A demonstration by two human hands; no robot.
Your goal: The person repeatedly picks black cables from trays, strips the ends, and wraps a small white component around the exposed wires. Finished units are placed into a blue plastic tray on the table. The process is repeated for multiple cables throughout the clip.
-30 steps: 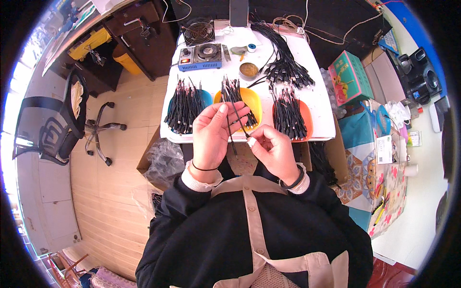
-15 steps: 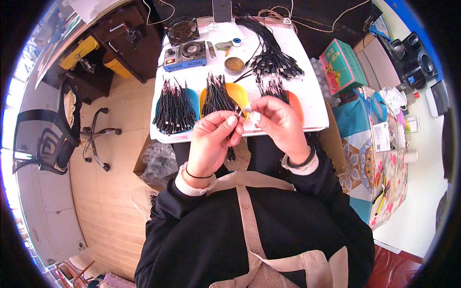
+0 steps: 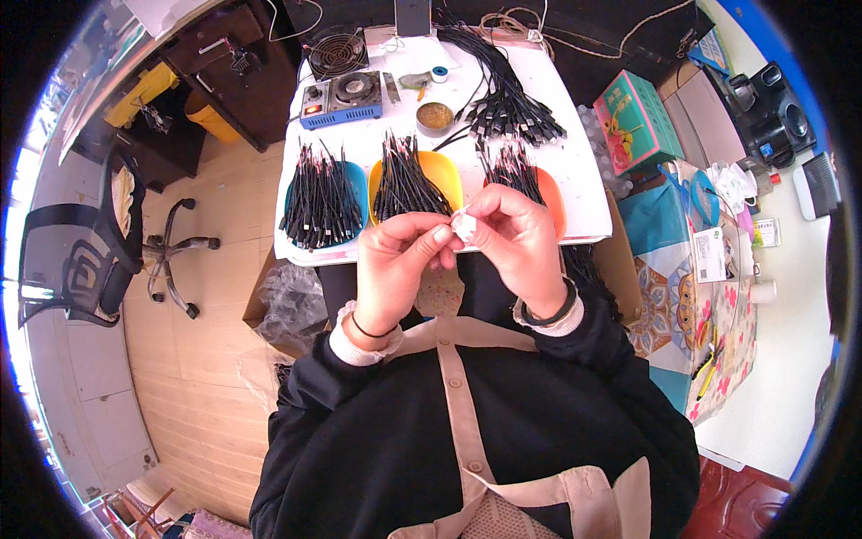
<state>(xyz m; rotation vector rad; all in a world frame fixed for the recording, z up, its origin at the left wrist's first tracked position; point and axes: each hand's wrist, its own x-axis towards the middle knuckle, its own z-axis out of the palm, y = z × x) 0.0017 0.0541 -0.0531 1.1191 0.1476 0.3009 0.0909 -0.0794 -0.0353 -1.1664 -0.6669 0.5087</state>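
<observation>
My left hand [image 3: 400, 265] is closed in a pinch, thumb against forefinger, on a thin black cable that the fingers now mostly hide. Touching it at the fingertips, my right hand [image 3: 516, 247] pinches at the cable's wire end; white wrapping covers its thumb and forefinger tips. Beyond my hands stand a blue tray [image 3: 357, 176], a yellow tray [image 3: 446, 171] and an orange tray [image 3: 550, 208]. Bundles of black cables lie in them: a left bundle [image 3: 316, 202], a middle bundle [image 3: 404, 184] and a right bundle [image 3: 512, 171], with thin bare wire ends pointing away from me.
At the back of the white table [image 3: 395, 135] sit a blue heating unit [image 3: 346, 103], a small fan [image 3: 337, 56], a round tin [image 3: 435, 118], a wire spool [image 3: 439, 74] and a large cable bundle [image 3: 512, 112]. An office chair [image 3: 90, 238] stands left; a green carton [image 3: 639, 121] stands right.
My right fingertips have moved in against the left ones, covering the wire end that showed between them. The trays and cable bundles have not moved on the table.
</observation>
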